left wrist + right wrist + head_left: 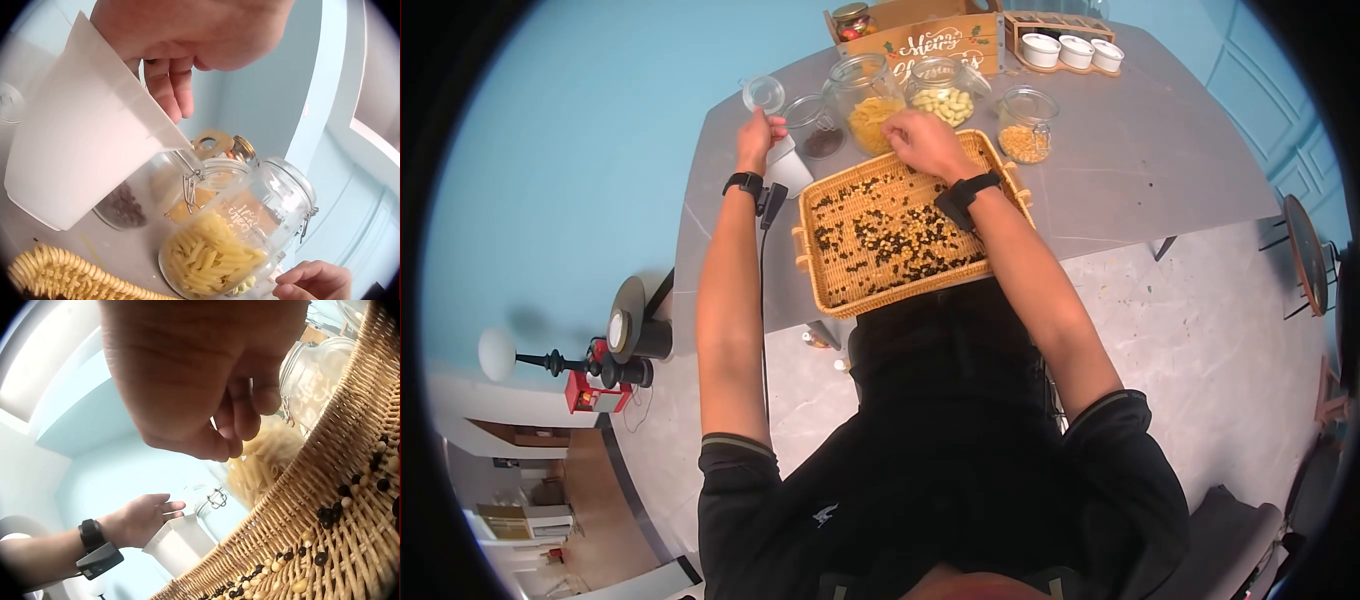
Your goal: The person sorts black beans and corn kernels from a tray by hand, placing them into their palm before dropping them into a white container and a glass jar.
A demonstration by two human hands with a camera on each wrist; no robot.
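Left hand (pixel 757 140) was open, fingers loosely apart, at the white container (pixel 788 168). Right hand (pixel 925 143) had curled fingers above the far edge of the wicker basket (pixel 900 297) with scattered beans (pixel 920 238); couldn't tell if they pinched anything.

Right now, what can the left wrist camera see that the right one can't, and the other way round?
Only the left wrist view: dark bits in a clear jar.
Only the right wrist view: the black band on the left wrist.
Both: the pasta, the white cup, the wicker basket, the left hand and the right hand.
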